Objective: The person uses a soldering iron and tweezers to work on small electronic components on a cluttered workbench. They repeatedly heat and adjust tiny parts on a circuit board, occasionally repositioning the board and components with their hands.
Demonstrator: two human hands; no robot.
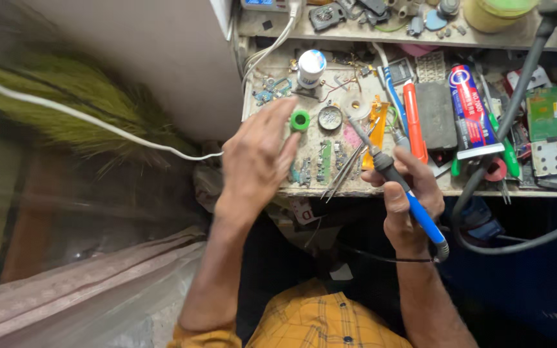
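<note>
Two hands are seen mid-frame: a blue-handled soldering iron [394,177], tip aimed toward the upper left, is gripped by the right hand [404,193]; a small green round cap [300,120] on the cluttered tabletop [278,106] is touched by the released left hand [257,158].

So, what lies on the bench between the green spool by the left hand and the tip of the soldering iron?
In the head view, a round metal tin lies between the green spool and the soldering iron tip.
</note>
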